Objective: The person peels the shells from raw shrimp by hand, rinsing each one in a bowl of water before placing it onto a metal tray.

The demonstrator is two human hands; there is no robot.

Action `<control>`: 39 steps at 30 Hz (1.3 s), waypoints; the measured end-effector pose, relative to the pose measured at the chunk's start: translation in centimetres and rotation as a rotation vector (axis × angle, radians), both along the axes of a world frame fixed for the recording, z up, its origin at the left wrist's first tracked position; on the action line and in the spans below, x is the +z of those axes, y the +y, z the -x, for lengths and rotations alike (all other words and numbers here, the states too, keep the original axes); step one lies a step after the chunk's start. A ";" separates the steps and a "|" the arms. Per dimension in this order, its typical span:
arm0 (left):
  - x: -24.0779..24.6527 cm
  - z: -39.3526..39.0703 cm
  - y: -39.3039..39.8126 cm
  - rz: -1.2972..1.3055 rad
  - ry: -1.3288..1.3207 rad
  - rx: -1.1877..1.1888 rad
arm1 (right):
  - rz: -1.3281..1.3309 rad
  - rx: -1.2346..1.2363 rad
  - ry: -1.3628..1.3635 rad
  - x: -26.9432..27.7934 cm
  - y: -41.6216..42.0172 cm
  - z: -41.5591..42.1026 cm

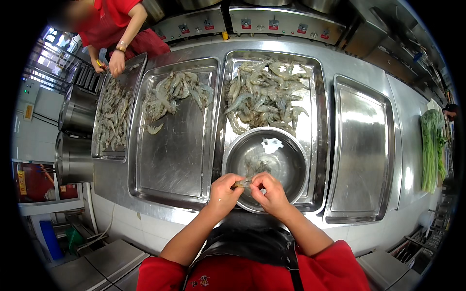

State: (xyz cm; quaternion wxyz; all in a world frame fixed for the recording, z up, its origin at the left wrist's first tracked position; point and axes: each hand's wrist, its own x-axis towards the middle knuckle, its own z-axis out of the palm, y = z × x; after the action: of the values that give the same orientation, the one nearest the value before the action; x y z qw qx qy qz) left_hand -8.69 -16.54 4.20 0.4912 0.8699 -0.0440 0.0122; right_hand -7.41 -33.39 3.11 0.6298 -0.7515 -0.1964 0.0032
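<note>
My left hand (226,189) and my right hand (268,190) both grip one raw shrimp (243,183) over the near left part of a round steel bowl (301,145). Some shrimp pieces (260,165) lie at the bottom of the bowl. The bowl sits in the near part of a steel tray (320,109), and a heap of raw shrimp (265,92) fills the tray's far part. To the left, a second steel tray (167,163) bears a smaller heap of shrimp (174,89) at its far end.
At the far left, a co-worker (120,36) holds a small yellow-handled tool over a third tray of shrimp (114,116). A bare steel tray (360,152) lies to my right, with leafy green stalks (430,152) beyond it. Steel pots (74,156) stand left of the table; a stove (284,26) stands behind it.
</note>
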 end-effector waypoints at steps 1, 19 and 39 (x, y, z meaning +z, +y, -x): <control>0.1 0.1 0.0 0.000 0.002 0.002 | 0.006 -0.017 -0.034 0.0 0.0 0.0; -0.1 0.7 0.9 0.087 0.052 0.093 | 0.806 -0.023 -0.050 -2.9 -4.2 -1.7; -7.8 -4.5 12.9 -0.520 0.253 0.250 | 0.956 0.370 0.157 -3.3 -2.7 0.0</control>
State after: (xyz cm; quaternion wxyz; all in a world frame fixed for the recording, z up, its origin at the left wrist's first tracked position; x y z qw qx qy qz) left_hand -4.18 -3.69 -3.59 0.2485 0.9596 0.1230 -0.0476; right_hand -7.41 -36.10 -0.17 0.2177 -0.9054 -0.2548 0.2605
